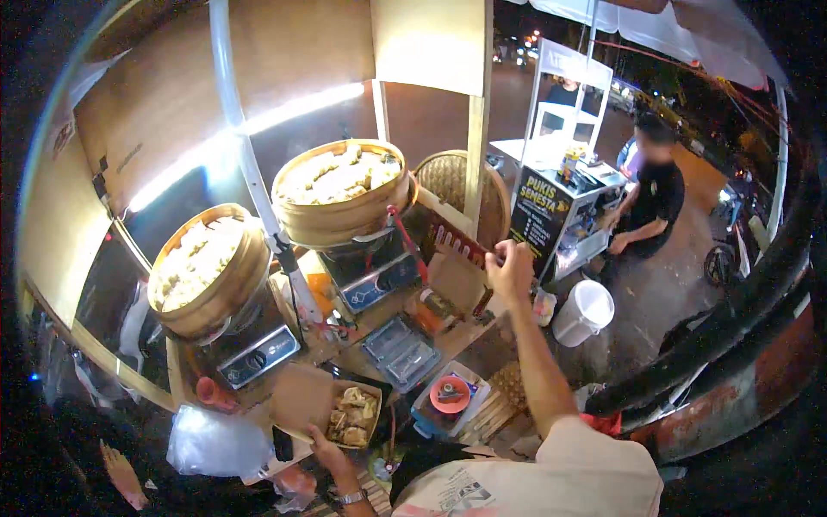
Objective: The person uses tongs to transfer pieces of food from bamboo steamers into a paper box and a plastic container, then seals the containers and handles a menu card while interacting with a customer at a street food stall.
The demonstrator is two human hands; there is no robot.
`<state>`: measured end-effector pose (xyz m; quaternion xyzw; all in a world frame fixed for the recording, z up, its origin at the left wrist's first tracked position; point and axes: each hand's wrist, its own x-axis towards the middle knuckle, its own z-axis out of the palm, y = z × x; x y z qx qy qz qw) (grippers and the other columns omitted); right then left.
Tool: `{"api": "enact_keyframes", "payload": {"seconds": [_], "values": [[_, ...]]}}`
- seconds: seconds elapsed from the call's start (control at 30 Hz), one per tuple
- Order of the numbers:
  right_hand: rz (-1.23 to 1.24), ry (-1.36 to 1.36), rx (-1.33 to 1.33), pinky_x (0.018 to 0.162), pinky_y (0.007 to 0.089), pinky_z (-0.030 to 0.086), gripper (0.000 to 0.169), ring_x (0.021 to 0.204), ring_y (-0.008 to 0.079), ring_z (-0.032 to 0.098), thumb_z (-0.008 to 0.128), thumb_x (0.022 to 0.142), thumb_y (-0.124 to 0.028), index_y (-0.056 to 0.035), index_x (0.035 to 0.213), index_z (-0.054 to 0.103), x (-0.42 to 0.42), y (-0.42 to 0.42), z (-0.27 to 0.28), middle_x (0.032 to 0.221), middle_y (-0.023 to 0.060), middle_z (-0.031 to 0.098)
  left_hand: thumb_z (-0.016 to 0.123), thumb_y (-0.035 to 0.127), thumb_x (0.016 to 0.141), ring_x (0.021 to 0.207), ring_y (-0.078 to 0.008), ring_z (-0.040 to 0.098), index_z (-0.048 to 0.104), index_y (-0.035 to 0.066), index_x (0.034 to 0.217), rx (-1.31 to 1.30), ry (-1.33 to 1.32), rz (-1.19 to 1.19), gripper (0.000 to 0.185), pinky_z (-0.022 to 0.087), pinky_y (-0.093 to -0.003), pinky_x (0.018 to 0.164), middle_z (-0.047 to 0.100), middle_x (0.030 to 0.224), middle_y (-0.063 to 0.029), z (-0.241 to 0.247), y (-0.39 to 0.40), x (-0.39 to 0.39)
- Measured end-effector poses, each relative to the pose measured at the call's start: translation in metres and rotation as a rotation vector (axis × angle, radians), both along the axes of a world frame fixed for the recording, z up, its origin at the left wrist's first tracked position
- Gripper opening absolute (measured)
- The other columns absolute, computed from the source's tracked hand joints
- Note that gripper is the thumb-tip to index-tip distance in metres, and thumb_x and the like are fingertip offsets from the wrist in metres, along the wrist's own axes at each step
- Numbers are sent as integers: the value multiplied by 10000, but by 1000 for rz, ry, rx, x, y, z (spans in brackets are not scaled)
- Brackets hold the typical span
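Note:
At the front of the stall counter, my left hand [329, 452] grips the near edge of an opened cardboard food box [302, 399]. Its lid is folded back to the left, and steamed dumplings [353, 415] lie inside. My right hand [512, 268] is stretched out to the far right end of the counter, fingers bent together. It is beside a dark red printed panel [455, 242]; whether anything is pinched in the fingers cannot be made out. Two round bamboo steamers, one at left [210, 278] and one at centre [339, 213], are heaped with dumplings above gas stoves.
A clear plastic container [400, 352] and a tub with an orange bowl [450, 394] lie between my arms. Plastic bags [216, 443] sit at front left. A metal pole [249, 155] rises between the steamers. A white bucket [583, 313] and another person [652, 187] are at right.

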<state>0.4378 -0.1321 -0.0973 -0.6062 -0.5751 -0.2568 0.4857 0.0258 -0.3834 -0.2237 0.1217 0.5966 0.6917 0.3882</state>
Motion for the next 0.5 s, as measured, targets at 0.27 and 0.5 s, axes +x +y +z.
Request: {"api": "enact_keyframes", "payload": {"seconds": [0.27, 0.5], "values": [[188, 167, -915, 793, 470, 545, 540, 921, 380, 713, 829, 792, -515, -26, 988, 705, 26, 150, -36, 950, 218, 738, 502, 579, 1027, 1206, -327, 571, 464, -155, 1354, -46, 83, -1, 804, 499, -417, 1009, 530, 1370, -263, -16, 10, -25], [328, -27, -854, 885, 490, 536, 314, 1064, 412, 674, 686, 913, -221, -123, 1211, 697, -21, 142, -7, 1150, 203, 709, 521, 577, 1018, 1227, -340, 555, 426, -130, 1409, 6, 149, 48, 813, 481, -419, 1022, 490, 1420, -267, -33, -11, -52]]}}
